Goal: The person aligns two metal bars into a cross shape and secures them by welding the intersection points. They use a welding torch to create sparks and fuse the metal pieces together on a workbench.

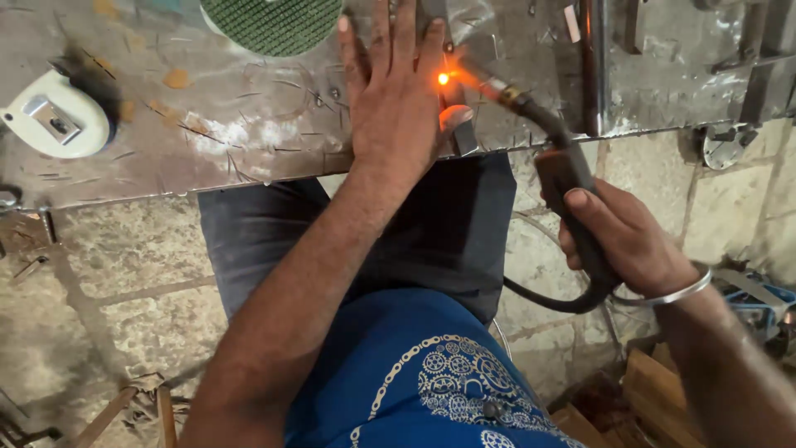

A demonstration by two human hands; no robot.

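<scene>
The right hand (618, 236) grips the welding torch (572, 178) closed; its tip glows orange on a small metal piece (461, 124) that the flat, open left hand (396, 91) presses on the steel table (207, 124); welding step; next needs steady hands.

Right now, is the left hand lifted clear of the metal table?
No: the left hand lies flat on the metal table, pressed beside the glowing tip of the welding torch.
</scene>
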